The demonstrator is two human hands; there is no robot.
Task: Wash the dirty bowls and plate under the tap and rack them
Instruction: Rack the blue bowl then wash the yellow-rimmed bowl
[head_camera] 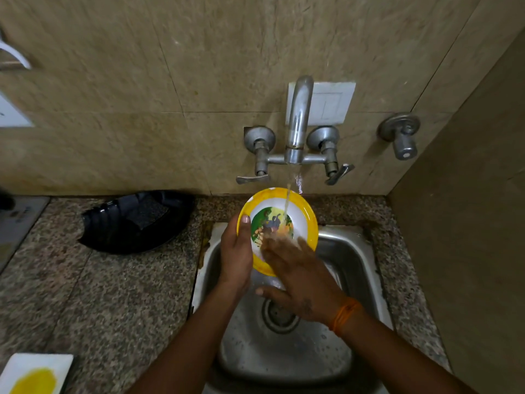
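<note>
A yellow-rimmed plate [305, 216] with a green cartoon picture in its white middle is tilted up over the steel sink [352, 260]. My left hand [237, 251] grips its left edge, thumb on the rim. My right hand [301, 275] lies flat with spread fingers on the plate's lower face, blurred by motion. Water runs from the wall tap [298, 120] onto the middle of the plate.
A black plastic tray [136, 220] sits on the granite counter [93, 294] left of the sink. A white square dish with yellow residue [34, 373] lies at the counter's front left corner. The side wall stands close on the right, with a separate valve [400, 135].
</note>
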